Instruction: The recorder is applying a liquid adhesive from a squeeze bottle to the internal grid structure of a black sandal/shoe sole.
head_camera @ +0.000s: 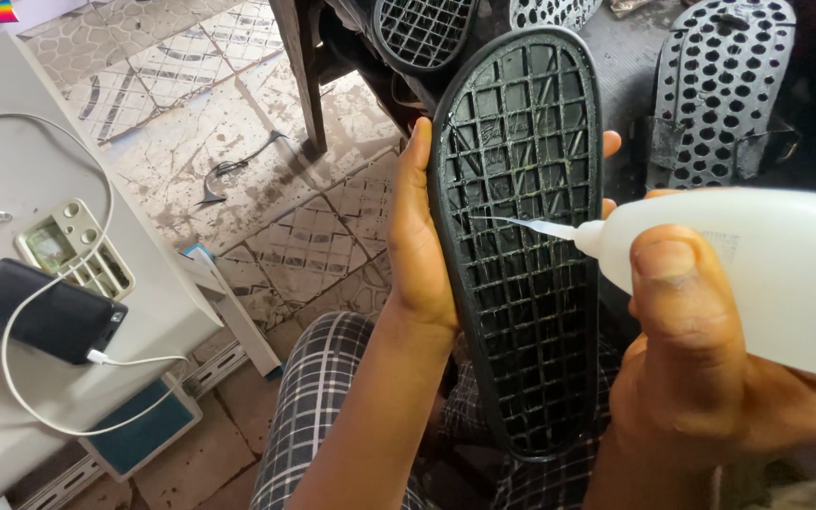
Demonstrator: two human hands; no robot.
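My left hand (419, 236) grips a black rubber shoe sole (521, 283) from behind, holding it upright with its gridded inner face toward me; fingertips show at its right edge. My right hand (701, 368) is closed around a white squeeze bottle (767, 264), thumb on top. The bottle's thin nozzle (531, 225) points left and touches the grid near the sole's middle. My legs in checked cloth lie under the sole.
More black perforated soles (720, 85) and a gridded one (424, 28) lie ahead. At left a white table (11, 416) bears a black phone (44, 310) on a white cable and a small tray. A dark table leg (299, 76) stands on the patterned tile floor.
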